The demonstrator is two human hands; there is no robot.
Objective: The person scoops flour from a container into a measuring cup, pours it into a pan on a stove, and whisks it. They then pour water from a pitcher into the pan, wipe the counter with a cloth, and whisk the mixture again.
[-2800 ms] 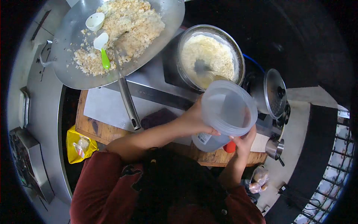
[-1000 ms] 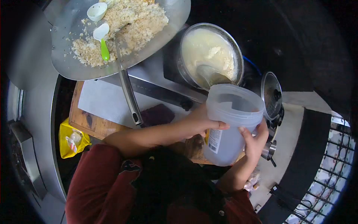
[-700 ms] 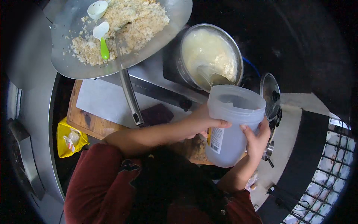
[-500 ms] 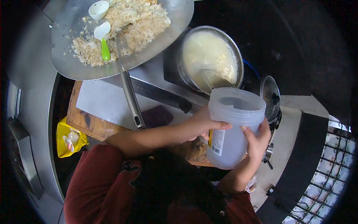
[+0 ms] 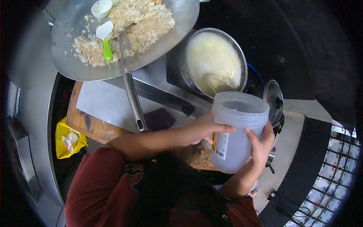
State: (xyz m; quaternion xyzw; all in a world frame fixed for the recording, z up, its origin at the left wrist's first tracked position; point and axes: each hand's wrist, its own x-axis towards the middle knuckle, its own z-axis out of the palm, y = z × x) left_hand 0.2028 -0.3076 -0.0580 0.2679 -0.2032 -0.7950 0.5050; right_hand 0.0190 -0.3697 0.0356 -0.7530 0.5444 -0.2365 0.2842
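A translucent plastic jar [image 5: 236, 151] with a wide, lidless mouth is held upright or nearly so in front of me. My left hand [image 5: 211, 126] grips its left side, thumb across the front below the threaded rim. My right hand [image 5: 261, 143] is wrapped round the opposite side, with its thumb also on the front wall. A white and yellow label [image 5: 221, 145] shows on the jar under my left thumb. Just beyond the jar's rim stands a metal pot [image 5: 184, 68] of pale, cloudy liquid, with a ladle [image 5: 216, 84] dipped in it.
A large wok [image 5: 62, 56] holds rice, a green-handled spoon [image 5: 107, 49], a white bowl [image 5: 101, 9] and a long-handled metal turner [image 5: 133, 98]. A glass lid [image 5: 273, 96] stands right of the pot. A yellow bag [image 5: 62, 138] lies lower left, beside the wooden table [image 5: 92, 126].
Both hands keep hold of the jar, which stays almost in place. The view has shifted slightly, and the liquid's surface and the ladle in the pot look a little different.
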